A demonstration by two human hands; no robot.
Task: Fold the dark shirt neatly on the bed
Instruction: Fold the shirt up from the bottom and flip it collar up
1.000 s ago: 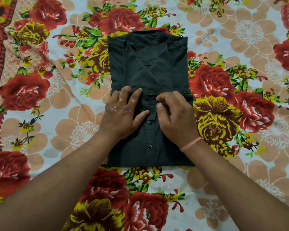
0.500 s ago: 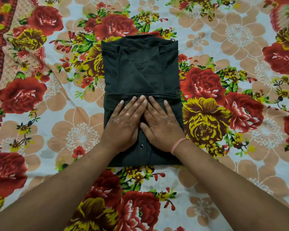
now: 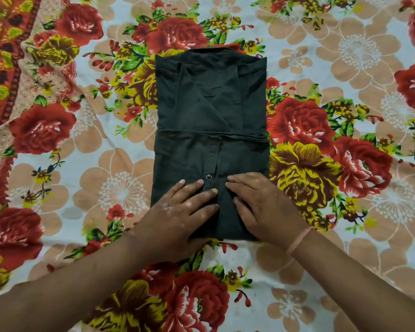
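Observation:
The dark shirt [image 3: 211,111] lies folded into a narrow rectangle in the middle of the bed, collar at the far end, sleeves tucked across. Its lower part is doubled up over the body, with the button placket and one snap button showing. My left hand [image 3: 180,212] presses flat on the near left part of the shirt, fingers straight. My right hand [image 3: 261,202] presses flat on the near right part, a pink band on its wrist. Both hands cover the shirt's near edge.
The floral bedsheet [image 3: 321,68] with red, yellow and peach flowers spreads all around the shirt. A patterned red and orange border of the sheet [image 3: 3,56] runs along the far left.
Both hands have slid from the shirt's middle fold line down toward its near edge, staying flat on the cloth. A second ago the right hand was pinching the placket.

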